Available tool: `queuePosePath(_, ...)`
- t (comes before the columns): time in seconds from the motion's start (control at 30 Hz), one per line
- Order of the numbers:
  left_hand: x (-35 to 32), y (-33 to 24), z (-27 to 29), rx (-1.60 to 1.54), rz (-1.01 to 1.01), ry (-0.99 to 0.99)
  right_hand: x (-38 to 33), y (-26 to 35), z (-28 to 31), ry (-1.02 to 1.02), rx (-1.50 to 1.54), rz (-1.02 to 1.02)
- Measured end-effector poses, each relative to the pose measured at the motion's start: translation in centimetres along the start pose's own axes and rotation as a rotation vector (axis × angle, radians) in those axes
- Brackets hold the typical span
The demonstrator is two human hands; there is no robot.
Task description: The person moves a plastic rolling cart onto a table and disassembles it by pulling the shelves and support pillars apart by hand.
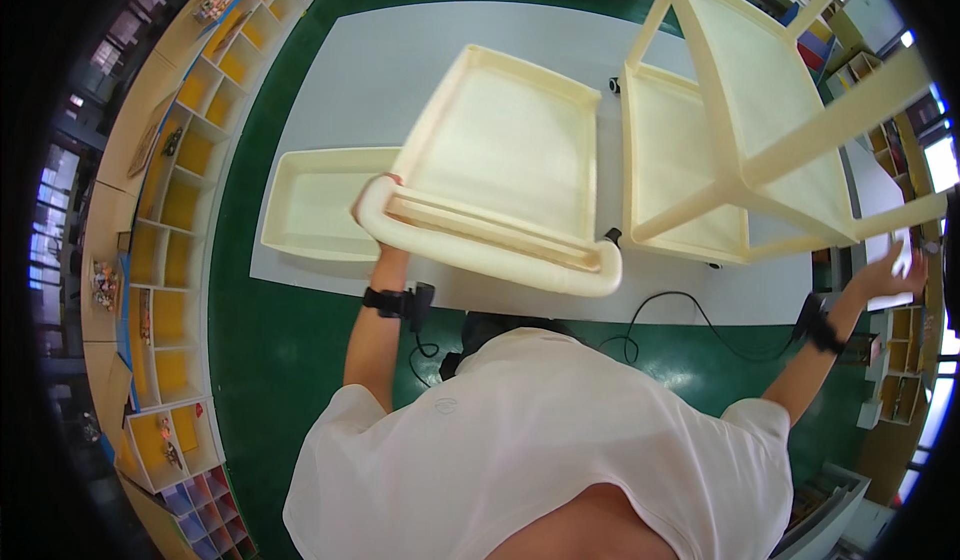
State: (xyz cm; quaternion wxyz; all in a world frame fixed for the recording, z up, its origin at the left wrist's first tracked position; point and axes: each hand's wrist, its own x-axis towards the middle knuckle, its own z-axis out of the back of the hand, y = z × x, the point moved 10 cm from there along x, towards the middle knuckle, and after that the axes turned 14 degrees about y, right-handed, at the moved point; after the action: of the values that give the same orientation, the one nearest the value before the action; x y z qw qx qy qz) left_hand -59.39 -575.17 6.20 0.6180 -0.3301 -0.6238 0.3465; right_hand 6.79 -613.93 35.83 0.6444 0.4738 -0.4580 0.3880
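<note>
My left hand (391, 254) grips the left end of a cream plastic tray (500, 145) at its thick rounded handle bar. Most of that hand is hidden under the tray, with a little of the fingers showing at the handle's edge. The tray is raised and tilted above the table, overlapping a cream rectangular bin (325, 205). Far to the right, my right hand (888, 272) is out beside a leg of a cream cart frame (740, 175); its fingers look apart, with nothing visible held. The frame has two shelves, several posts and dark casters.
A grey-white table (400, 30) bears the bin and the cart frame. Wooden cubby shelves (180, 250) with yellow backs line the left side. A black cable (690, 298) runs along the table's near edge to my right wrist. Green floor (270, 380) surrounds the table.
</note>
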Motion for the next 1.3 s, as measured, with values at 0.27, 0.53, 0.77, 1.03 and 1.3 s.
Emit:
queuePosePath(0.27, -8.6, 0.6, -5.9, 0.091, 0.095, 0.057, -19.5, 22.7, -8.1, 1.246, 0.472, 0.118)
queuePosePath(0.53, -11.3, 2.3, -6.7, 0.235, 0.165, 0.543, -38.7, 31.3, -14.8, 1.932, 0.598, 0.26)
queuePosePath(0.77, -7.8, 0.6, -1.1, 1.009, -0.013, 0.792, -43.9, 33.1, -13.6, 1.978, 0.481, 0.363)
queuePosePath(1.03, -4.3, 12.4, -1.7, 0.781, 0.791, 1.122, -46.6, 32.8, -13.3, 1.978, 0.311, 0.496)
queuePosePath(1.3, 4.0, 13.9, 11.3, 1.104, 0.579, 0.794, -45.7, 35.0, -15.1, 1.925, 0.273, 0.5)
